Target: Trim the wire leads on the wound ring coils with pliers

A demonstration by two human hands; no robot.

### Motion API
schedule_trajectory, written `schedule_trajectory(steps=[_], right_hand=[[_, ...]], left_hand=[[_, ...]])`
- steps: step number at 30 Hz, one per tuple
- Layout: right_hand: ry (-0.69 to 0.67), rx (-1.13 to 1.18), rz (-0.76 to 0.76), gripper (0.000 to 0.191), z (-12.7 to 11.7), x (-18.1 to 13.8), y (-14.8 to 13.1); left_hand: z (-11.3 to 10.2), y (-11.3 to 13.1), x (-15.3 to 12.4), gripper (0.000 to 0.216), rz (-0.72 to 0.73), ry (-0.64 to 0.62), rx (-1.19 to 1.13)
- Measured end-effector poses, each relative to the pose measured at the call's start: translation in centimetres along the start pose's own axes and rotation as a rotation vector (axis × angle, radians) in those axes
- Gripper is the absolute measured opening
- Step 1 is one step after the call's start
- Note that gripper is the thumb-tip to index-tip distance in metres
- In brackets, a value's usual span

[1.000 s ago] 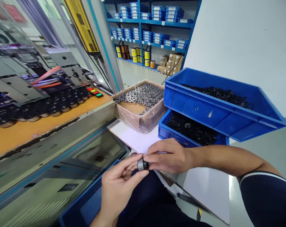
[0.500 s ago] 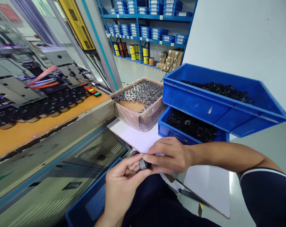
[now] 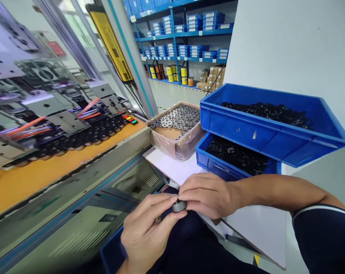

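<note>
White tabletop extends past the right hand; blue shelving stands beyond.

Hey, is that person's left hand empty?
No, the left hand holds a small grey round part, right by the right hand.

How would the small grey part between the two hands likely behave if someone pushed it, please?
The small grey part would probably roll if pushed on its edge, as its side looks curved. Its metallic sheen suggests it may be somewhat heavy for its size. It is likely stiff: no bend shows between the left hand and right hand.
</note>
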State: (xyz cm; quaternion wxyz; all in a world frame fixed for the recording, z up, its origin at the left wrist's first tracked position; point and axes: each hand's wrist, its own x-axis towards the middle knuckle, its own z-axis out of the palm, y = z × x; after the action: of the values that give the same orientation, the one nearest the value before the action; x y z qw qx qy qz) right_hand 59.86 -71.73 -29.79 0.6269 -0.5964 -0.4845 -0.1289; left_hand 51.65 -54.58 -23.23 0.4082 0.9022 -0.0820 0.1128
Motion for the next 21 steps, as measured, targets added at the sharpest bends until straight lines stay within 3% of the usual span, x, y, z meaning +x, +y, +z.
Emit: schedule_trajectory(steps=[3,7,9,12,17,21], right_hand=[[-0.025,-0.045,-0.003,0.019,0.1,0.9,-0.9],[0.062,-0.097,0.019,0.019,1.1,2.2,-2.5],[0.115,-0.069,0.032,0.020,2.2,2.8,-3.4],[0.170,-0.023,0.062,0.020,4.3,3.7,-5.0],[0.256,0.086,0.084,0.022,8.0,4.9,-6.8],[0.254,0.158,0.082,0.021,10.3,5.6,-7.4]], left_hand=[[0.0,0.5,-1.0,0.031,-0.186,0.035,-0.197],[-1.0,0.7,-2.5,0.025,-0.576,0.026,-0.836],[-2.0,0.8,-3.0,0.029,-0.672,-0.030,-1.039],[-3.8,1.3,-3.6,0.035,-0.703,-0.098,-1.137],[-6.1,2.4,-4.8,0.028,-0.653,0.000,-1.198],[-8.1,2.4,-6.5,0.027,-0.545,0.079,-0.975]])
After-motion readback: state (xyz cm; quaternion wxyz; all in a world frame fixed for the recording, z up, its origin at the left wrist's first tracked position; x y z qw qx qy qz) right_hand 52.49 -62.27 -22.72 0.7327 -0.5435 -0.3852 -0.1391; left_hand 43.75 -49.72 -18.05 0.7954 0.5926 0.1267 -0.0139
